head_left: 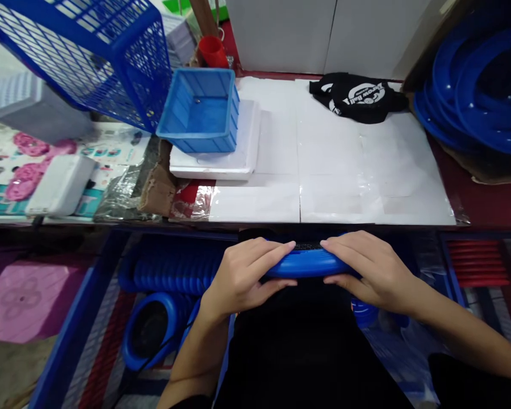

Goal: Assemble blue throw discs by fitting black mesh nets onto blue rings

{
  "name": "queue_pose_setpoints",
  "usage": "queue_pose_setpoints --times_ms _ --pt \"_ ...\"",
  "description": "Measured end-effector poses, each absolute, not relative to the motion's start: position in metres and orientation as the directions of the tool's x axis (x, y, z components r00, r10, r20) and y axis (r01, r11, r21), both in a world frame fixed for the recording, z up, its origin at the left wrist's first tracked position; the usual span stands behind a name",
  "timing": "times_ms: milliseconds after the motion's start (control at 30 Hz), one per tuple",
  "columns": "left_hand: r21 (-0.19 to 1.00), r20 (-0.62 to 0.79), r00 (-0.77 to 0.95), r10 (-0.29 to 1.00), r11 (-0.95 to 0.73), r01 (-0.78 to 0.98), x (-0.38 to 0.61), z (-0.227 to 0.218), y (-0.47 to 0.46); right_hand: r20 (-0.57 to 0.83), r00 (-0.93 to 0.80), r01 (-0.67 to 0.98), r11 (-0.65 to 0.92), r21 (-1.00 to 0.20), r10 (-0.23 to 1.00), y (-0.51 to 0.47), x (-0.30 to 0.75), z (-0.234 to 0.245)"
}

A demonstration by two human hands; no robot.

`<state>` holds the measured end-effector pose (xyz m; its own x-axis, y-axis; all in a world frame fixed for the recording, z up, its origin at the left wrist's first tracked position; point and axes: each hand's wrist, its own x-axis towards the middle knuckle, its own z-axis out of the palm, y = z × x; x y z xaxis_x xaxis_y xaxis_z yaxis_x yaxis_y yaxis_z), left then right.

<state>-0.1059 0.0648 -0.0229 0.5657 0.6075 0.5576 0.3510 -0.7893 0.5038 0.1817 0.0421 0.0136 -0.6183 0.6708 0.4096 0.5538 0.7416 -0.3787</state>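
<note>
Both my hands grip one blue plastic disc-shaped part (307, 262), held flat and edge-on just below the table's front edge. My left hand (242, 275) is closed on its left end, fingers over the top and thumb underneath. My right hand (366, 270) is closed on its right end the same way. A dark ribbed or meshed centre shows on top of the part between my fingertips. Below the part lies black cloth (306, 352) across my lap.
A white-papered table (340, 170) carries a small blue tray (200, 111) on a white slab, a black printed bag (357, 96) and a blue mesh basket (93, 57). Blue rings are stacked at right (477, 85). A crate at lower left (170, 284) holds more blue parts.
</note>
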Motion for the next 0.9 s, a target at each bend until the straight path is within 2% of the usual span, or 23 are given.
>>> queue_pose_setpoints --times_ms 167,433,633,900 --pt "0.512 0.548 0.601 0.582 -0.801 0.31 -0.107 -0.022 0.065 0.456 -0.59 0.53 0.746 -0.404 0.666 0.041 0.183 0.007" --pt "0.56 0.596 0.506 0.623 -0.775 0.294 -0.096 -0.024 0.056 0.558 -0.488 0.527 0.736 -0.425 0.672 0.036 0.177 -0.005" --pt "0.548 0.597 0.54 0.593 -0.793 0.264 -0.102 -0.019 0.062 0.527 -0.508 0.488 0.732 -0.475 0.681 0.04 0.186 -0.011" --pt "0.806 0.399 0.557 0.728 -0.569 0.166 -0.151 -0.057 0.079 0.492 -0.417 0.351 0.635 -0.688 0.764 0.051 0.231 -0.046"
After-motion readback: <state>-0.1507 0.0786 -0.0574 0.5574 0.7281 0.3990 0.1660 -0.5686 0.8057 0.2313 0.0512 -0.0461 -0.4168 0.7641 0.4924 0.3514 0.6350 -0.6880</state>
